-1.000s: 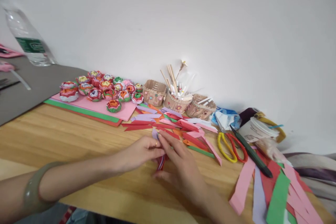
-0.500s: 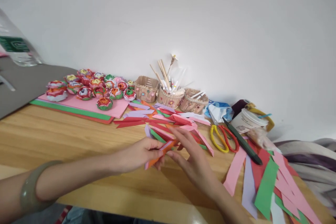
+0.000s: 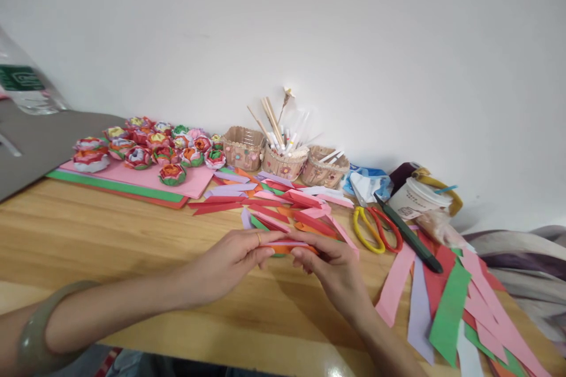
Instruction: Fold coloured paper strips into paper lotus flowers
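Observation:
Between my two hands is a folded stack of paper strips (image 3: 288,247), orange in front with a lilac edge on top. My left hand (image 3: 241,256) pinches its left end between thumb and fingers. At the other end, my right hand (image 3: 325,256) grips the stack the same way, thumb in front. Just behind the hands lies a loose heap of folded paper strips (image 3: 305,198) in red, pink, lilac, white, orange and green. My fingers hide part of the stack.
Several paper flowers (image 3: 172,174) sit on stacked coloured sheets (image 3: 132,178) at left. Decorated baskets (image 3: 243,156) stand by the wall, one holding sticks and pens. Scissors (image 3: 369,232), a dark green pen-like tool (image 3: 411,235), a lidded cup (image 3: 413,200) and flat strips (image 3: 451,306) lie right.
My right hand has closed on the right end of the stack, where its fingers were spread before. The stack has turned from slanting to level across.

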